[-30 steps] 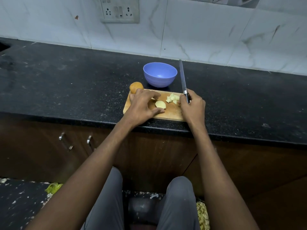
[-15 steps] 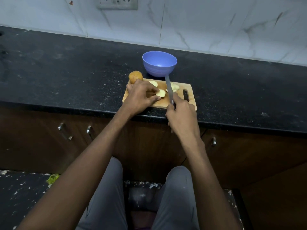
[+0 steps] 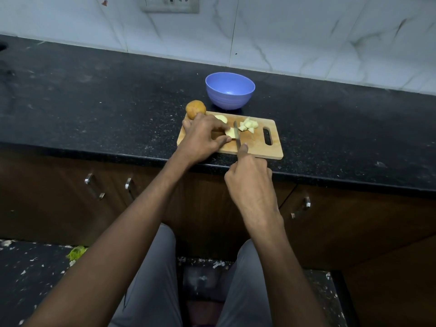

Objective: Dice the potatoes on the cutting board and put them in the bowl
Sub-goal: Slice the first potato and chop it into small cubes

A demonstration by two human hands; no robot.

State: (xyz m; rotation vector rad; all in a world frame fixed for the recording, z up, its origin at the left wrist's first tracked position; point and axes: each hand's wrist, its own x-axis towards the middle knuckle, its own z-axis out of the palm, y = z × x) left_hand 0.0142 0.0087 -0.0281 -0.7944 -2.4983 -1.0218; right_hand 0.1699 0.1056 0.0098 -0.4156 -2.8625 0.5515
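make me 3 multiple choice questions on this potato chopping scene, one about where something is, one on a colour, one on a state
1. Where does the whole unpeeled potato sit?
A. in the bowl
B. at the far left corner of the cutting board
C. on the floor

2. What colour is the bowl?
A. blue
B. red
C. white

3. What is the state of the bowl?
A. full of diced potato
B. tipped over
C. upright and empty

Answers:
1. B, the potato rests at the board's far left corner, just beyond the left hand.
2. A, the bowl's wall and inside are both blue.
3. C, its bare inside shows, while the diced pieces lie on the board beside the knife that the right hand holds.
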